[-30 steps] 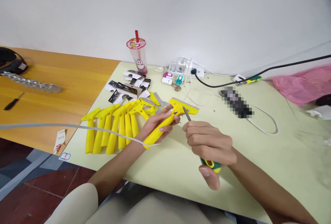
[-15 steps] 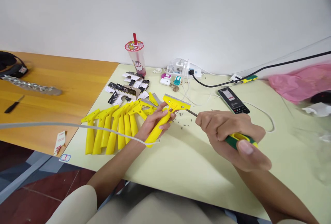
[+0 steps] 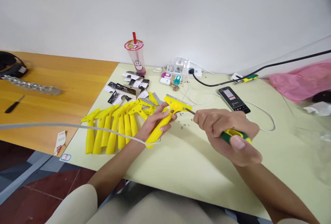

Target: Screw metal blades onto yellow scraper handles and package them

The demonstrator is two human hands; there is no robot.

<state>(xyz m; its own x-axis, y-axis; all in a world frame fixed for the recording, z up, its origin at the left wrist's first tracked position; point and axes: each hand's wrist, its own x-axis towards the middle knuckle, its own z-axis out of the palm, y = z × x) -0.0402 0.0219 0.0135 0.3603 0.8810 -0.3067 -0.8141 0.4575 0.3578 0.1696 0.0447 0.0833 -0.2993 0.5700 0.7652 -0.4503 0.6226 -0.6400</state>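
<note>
My left hand (image 3: 154, 122) is wrapped round the handle of a yellow scraper (image 3: 157, 131), which is tilted with its wide head and metal blade pointing away from me. In my right hand (image 3: 227, 132) is a screwdriver (image 3: 234, 135) with a green and yellow handle. Its tip meets the right-hand screw on the scraper head. To the left of my left hand, several yellow scraper handles (image 3: 111, 127) lie in a row. Loose screws (image 3: 183, 126) are scattered on the table beyond the scraper.
Black and white cards (image 3: 126, 92) lie in a pile behind the handles, near a drink cup (image 3: 137, 58). A power strip (image 3: 181, 69) with cables stands by the wall. On the right are a phone (image 3: 234, 99), another screwdriver (image 3: 250, 78) and a pink bag (image 3: 300, 81).
My right hand has moved slightly left, bringing the screwdriver tip from just beside the scraper head onto its screw. The left hand has stayed nearly still.
</note>
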